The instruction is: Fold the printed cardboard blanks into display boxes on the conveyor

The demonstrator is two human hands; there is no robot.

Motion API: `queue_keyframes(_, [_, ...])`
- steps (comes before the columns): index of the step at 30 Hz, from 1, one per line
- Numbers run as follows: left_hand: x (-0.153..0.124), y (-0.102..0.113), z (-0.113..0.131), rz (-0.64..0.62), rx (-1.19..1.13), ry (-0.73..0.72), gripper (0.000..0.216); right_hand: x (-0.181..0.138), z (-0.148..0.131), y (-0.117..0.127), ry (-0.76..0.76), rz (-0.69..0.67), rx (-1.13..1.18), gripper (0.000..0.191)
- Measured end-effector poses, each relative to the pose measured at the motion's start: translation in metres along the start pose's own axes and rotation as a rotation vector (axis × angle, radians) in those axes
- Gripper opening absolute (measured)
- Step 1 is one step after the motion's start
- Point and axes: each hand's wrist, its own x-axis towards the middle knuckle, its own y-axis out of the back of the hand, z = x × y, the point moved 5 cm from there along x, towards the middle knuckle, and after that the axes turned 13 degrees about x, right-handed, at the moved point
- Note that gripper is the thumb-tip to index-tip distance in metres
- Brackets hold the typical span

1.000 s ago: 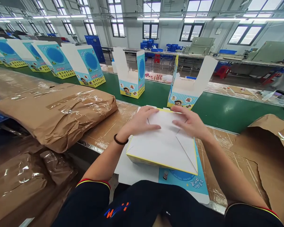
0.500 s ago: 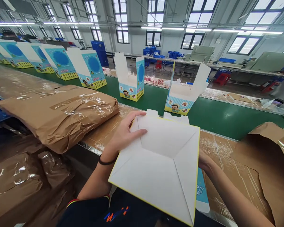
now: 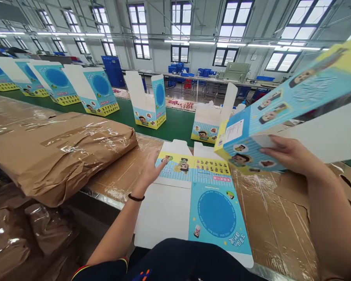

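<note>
Right then, the right hand (image 3: 292, 154) had its grip closed around a printed blue carton (image 3: 295, 101) lifted above the right side of the table (image 3: 269, 218), while the left hand (image 3: 150, 169) hovered wide open by a flat carton blank (image 3: 213, 207) yet to be folded, and erected cartons (image 3: 149, 109) stood along the green conveyor belt (image 3: 178, 130).

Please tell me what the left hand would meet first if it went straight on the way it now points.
The left hand would probably meet the flat blue-and-yellow printed cardboard box blank first, at its yellow panel; depth is unclear, so it may already be touching.
</note>
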Motion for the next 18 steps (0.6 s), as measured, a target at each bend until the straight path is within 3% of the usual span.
queue_keyframes(1, [-0.003,-0.012,-0.01,-0.05,0.09,0.04,0.058,0.014,0.009,0.001,-0.036,-0.032,-0.253,0.012])
queue_keyframes(3, [-0.011,-0.033,-0.025,-0.157,0.248,0.116,0.057,0.043,0.032,-0.001,-0.155,-0.044,-0.676,0.017])
queue_keyframes(5, [-0.02,-0.045,-0.034,-0.225,0.37,0.156,0.057,0.066,0.055,-0.003,-0.277,-0.012,-0.857,0.023])
queue_keyframes(12, [-0.031,-0.052,-0.044,-0.233,0.421,0.122,0.06,0.091,0.118,-0.002,-0.508,0.206,-0.845,0.041])
queue_keyframes(15, [-0.03,-0.049,-0.049,-0.187,0.417,0.136,0.063,0.091,0.121,0.0,-0.542,0.299,-0.791,0.046])
queue_keyframes(18, [-0.028,-0.044,-0.051,-0.15,0.504,0.175,0.058,0.085,0.118,-0.02,-0.548,0.314,-0.701,0.051])
